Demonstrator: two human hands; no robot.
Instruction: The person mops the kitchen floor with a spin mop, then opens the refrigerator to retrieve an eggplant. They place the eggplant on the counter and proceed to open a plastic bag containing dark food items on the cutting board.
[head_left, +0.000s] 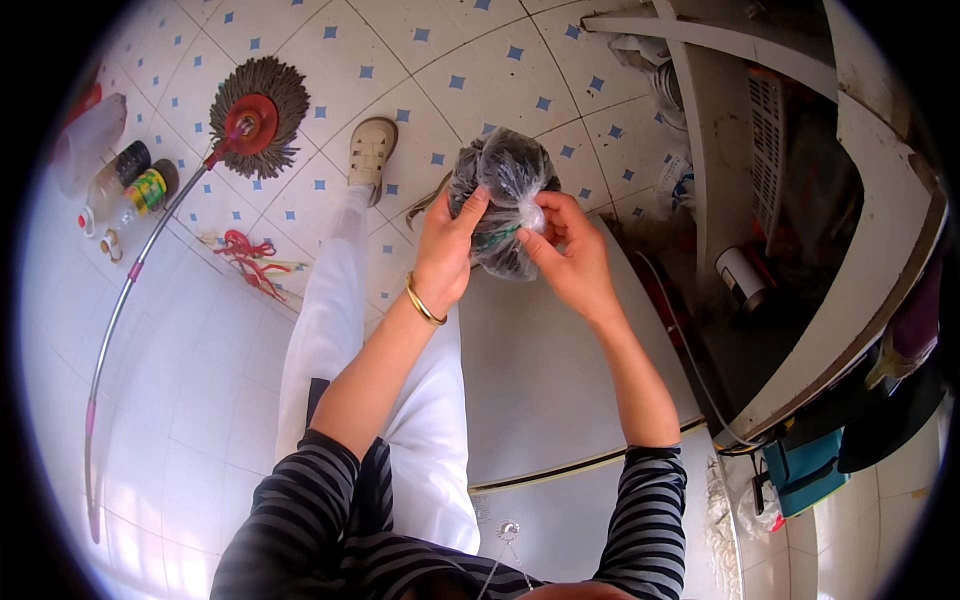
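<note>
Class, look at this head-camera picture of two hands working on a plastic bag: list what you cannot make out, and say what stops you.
- Contents of the clear plastic bag: dark, but crinkled glare blurs them.
- Bag's knot: covered by the right hand fingers.
- Bag's left side: behind the left hand.
- Second shoe: hidden by the bag; only one shoe shows.
- Bottles at the left rim: too small and bent by the lens.
- Shelf items: in shadow.
</note>
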